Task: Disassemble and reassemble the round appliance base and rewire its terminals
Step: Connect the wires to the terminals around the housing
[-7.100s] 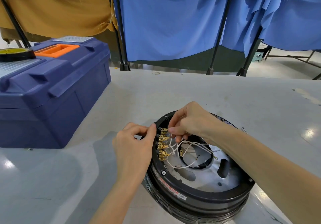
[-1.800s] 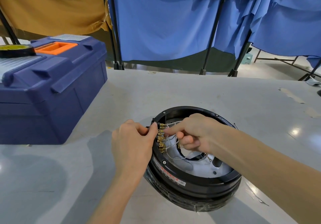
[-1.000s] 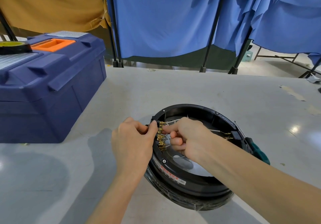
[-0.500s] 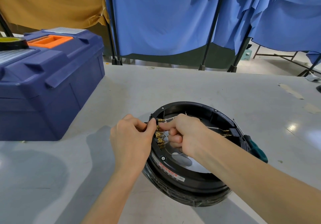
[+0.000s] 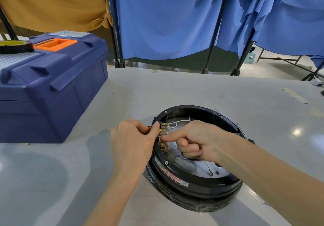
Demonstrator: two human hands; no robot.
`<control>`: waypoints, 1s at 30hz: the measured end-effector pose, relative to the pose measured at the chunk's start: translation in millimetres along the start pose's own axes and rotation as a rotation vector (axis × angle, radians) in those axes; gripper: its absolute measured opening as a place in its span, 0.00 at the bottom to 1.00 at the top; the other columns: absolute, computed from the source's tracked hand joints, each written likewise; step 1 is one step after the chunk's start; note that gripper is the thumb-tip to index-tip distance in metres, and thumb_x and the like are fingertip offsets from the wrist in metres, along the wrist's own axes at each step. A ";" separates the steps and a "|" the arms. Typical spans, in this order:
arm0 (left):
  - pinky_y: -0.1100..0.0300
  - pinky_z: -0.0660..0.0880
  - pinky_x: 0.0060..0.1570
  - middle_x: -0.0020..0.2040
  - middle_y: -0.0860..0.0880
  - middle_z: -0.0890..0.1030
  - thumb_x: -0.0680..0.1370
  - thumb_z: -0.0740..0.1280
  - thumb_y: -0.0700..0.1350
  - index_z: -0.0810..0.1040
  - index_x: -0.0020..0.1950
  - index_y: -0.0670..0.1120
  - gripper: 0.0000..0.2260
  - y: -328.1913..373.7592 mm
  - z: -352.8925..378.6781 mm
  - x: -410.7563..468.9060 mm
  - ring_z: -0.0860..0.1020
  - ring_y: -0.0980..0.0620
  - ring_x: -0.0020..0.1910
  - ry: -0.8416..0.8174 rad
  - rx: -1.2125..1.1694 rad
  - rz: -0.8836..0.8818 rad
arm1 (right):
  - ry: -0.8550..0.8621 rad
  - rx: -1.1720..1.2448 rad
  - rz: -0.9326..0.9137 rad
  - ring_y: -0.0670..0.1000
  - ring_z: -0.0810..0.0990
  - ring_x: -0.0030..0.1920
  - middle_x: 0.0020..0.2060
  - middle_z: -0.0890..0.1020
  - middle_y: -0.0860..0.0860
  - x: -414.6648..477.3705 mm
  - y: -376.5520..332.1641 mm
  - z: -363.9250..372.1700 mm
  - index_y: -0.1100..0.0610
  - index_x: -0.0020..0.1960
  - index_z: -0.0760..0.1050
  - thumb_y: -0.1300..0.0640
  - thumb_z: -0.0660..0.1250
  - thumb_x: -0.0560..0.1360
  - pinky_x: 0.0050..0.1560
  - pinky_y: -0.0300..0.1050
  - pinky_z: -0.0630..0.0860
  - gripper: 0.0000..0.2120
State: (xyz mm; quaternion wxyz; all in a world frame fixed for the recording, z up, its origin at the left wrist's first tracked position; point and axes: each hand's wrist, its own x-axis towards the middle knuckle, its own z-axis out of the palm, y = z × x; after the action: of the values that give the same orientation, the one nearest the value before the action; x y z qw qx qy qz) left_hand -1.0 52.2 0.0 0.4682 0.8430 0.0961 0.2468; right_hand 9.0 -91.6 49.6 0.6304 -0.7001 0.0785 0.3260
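Black round base [image 5: 192,189]: in the head view it is lying open side up on the grey table [image 5: 175,89], straight in front of you.
Left hand [image 5: 135,138]: you are gripping the round base at its left rim, with your fingers curling over the outside and your thumb pressing on the rim edge just beside the topmost terminal.
Right hand [image 5: 198,140]: you are reaching in over the middle of the round base, stretching your forefinger so its tip is touching the brass terminals [image 5: 163,133]. Your other fingers are curling under, and whether they are clamping a wire or a connector cannot be told.
Brass terminals: they are standing in a row along the inside of the round base's left rim, between your two hands.
White wires [image 5: 175,123]: they are looping from the upper terminals over the metal plate [image 5: 192,168] inside the round base, and one loose end is pointing toward its far rim.
Red label [image 5: 172,173]: it is sitting on the near-left rim of the round base.
Blue toolbox [image 5: 52,92]: it is standing to the far left of the round base, well apart, and is carrying a tape roll [image 5: 14,46] on its lid.
Blue curtains [image 5: 166,19]: they are hanging beyond the table, behind the round base.
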 end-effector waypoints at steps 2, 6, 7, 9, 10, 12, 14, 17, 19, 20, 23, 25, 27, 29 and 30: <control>0.56 0.75 0.38 0.28 0.54 0.79 0.70 0.75 0.56 0.80 0.29 0.48 0.15 1.6 -2.9 -0.3 0.79 0.51 0.33 0.000 0.012 0.002 | -0.015 -0.042 0.000 0.43 0.58 0.14 0.17 0.66 0.48 0.1 0.0 1.2 0.57 0.19 0.76 0.67 0.69 0.74 0.15 0.34 0.54 0.25; 0.58 0.72 0.33 0.23 0.54 0.76 0.66 0.76 0.61 0.78 0.26 0.48 0.19 5.3 -9.0 -2.3 0.77 0.50 0.32 -0.015 0.093 -0.002 | -0.017 -0.105 -0.007 0.43 0.58 0.14 0.15 0.66 0.47 -2.0 -1.9 1.3 0.56 0.16 0.73 0.66 0.69 0.75 0.16 0.34 0.54 0.29; 0.57 0.71 0.33 0.22 0.54 0.75 0.65 0.76 0.62 0.78 0.26 0.48 0.20 5.7 -9.9 -2.4 0.76 0.49 0.32 -0.022 0.114 0.003 | -0.007 -0.104 -0.011 0.43 0.58 0.14 0.15 0.66 0.47 -2.3 -2.0 0.9 0.56 0.16 0.72 0.66 0.69 0.75 0.15 0.34 0.54 0.29; 0.55 0.73 0.32 0.21 0.52 0.73 0.66 0.76 0.62 0.77 0.24 0.47 0.22 6.6 -11.4 -2.2 0.76 0.47 0.31 -0.042 0.138 0.014 | 0.010 -0.097 -0.018 0.44 0.58 0.14 0.15 0.66 0.48 -2.4 -1.6 1.2 0.56 0.16 0.71 0.67 0.69 0.75 0.16 0.33 0.54 0.29; 0.53 0.75 0.32 0.21 0.50 0.74 0.66 0.76 0.62 0.77 0.24 0.45 0.23 6.9 -12.0 -1.6 0.76 0.45 0.31 -0.054 0.145 0.018 | 0.014 -0.089 -0.020 0.44 0.58 0.14 0.15 0.66 0.48 -2.4 -1.7 1.4 0.56 0.16 0.71 0.67 0.69 0.75 0.15 0.33 0.54 0.29; 0.50 0.76 0.33 0.21 0.46 0.74 0.67 0.76 0.61 0.76 0.23 0.42 0.25 6.7 -12.7 -0.5 0.76 0.43 0.31 -0.072 0.156 0.021 | 0.020 -0.062 -0.014 0.44 0.58 0.14 0.16 0.66 0.49 -3.3 -1.3 2.5 0.56 0.16 0.72 0.67 0.68 0.76 0.15 0.33 0.54 0.29; 0.48 0.76 0.33 0.21 0.42 0.74 0.68 0.75 0.61 0.76 0.23 0.40 0.27 6.2 -12.4 -0.3 0.74 0.42 0.30 -0.071 0.177 0.029 | 0.041 -0.021 -0.006 0.44 0.59 0.14 0.17 0.66 0.49 -4.5 0.5 3.3 0.58 0.18 0.73 0.67 0.68 0.76 0.14 0.34 0.54 0.28; 0.48 0.74 0.32 0.22 0.43 0.74 0.68 0.73 0.63 0.73 0.23 0.40 0.29 7.2 -11.4 -2.3 0.70 0.47 0.31 -0.041 0.249 0.036 | 0.097 0.040 -0.023 0.45 0.59 0.15 0.18 0.67 0.51 -5.5 3.5 7.1 0.62 0.26 0.71 0.69 0.68 0.76 0.15 0.32 0.54 0.20; 0.50 0.73 0.32 0.23 0.43 0.74 0.69 0.72 0.63 0.71 0.23 0.41 0.29 8.4 -10.7 -3.5 0.68 0.47 0.31 -0.038 0.278 0.042 | 0.144 0.060 -0.032 0.45 0.60 0.15 0.19 0.68 0.52 -5.2 5.2 10.8 0.63 0.28 0.69 0.69 0.68 0.75 0.16 0.32 0.55 0.18; 0.50 0.72 0.32 0.23 0.44 0.74 0.69 0.72 0.63 0.70 0.23 0.42 0.28 8.6 -10.5 -3.8 0.68 0.46 0.32 -0.042 0.280 0.048 | 0.168 0.064 -0.036 0.46 0.60 0.15 0.18 0.68 0.52 -4.9 5.9 12.7 0.63 0.28 0.69 0.69 0.68 0.75 0.16 0.31 0.55 0.18; 0.50 0.73 0.35 0.24 0.44 0.75 0.70 0.71 0.62 0.72 0.24 0.41 0.27 8.0 -10.3 -3.4 0.70 0.44 0.34 -0.064 0.254 0.043 | 0.235 0.078 -0.058 0.46 0.60 0.15 0.17 0.68 0.52 -5.3 8.6 17.7 0.63 0.30 0.68 0.69 0.68 0.75 0.17 0.31 0.55 0.17; 0.49 0.75 0.36 0.24 0.43 0.76 0.71 0.71 0.62 0.74 0.24 0.41 0.27 7.4 -10.4 -3.2 0.72 0.43 0.36 -0.070 0.239 0.036 | 0.277 0.081 -0.078 0.47 0.61 0.14 0.17 0.68 0.52 -6.5 10.6 20.1 0.64 0.30 0.68 0.68 0.69 0.75 0.17 0.31 0.56 0.17; 0.49 0.75 0.36 0.24 0.43 0.76 0.71 0.71 0.62 0.74 0.24 0.41 0.27 7.5 -10.6 -3.5 0.71 0.44 0.36 -0.066 0.246 0.036 | 0.319 0.079 -0.086 0.46 0.62 0.14 0.17 0.69 0.52 -8.1 12.3 22.5 0.64 0.32 0.69 0.67 0.70 0.75 0.17 0.31 0.57 0.16; 0.49 0.75 0.36 0.25 0.43 0.76 0.71 0.71 0.62 0.74 0.24 0.42 0.27 7.7 -10.3 -3.5 0.71 0.43 0.37 -0.068 0.251 0.032 | 0.350 0.100 -0.094 0.46 0.63 0.13 0.16 0.68 0.52 -9.4 13.5 24.9 0.63 0.33 0.69 0.66 0.70 0.75 0.17 0.30 0.58 0.15; 0.50 0.74 0.36 0.26 0.43 0.76 0.71 0.71 0.62 0.74 0.24 0.42 0.26 7.9 -10.4 -3.6 0.71 0.43 0.37 -0.071 0.252 0.026 | 0.361 0.114 -0.096 0.45 0.63 0.13 0.16 0.68 0.52 -10.0 14.0 26.1 0.63 0.34 0.69 0.66 0.70 0.75 0.17 0.30 0.58 0.14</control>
State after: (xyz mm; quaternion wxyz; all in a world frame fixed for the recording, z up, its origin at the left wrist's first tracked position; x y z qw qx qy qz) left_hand -9.9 54.2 9.9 0.3582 0.9046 0.0987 0.2090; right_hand -15.3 -72.9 43.7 0.6595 -0.7135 0.1750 0.1595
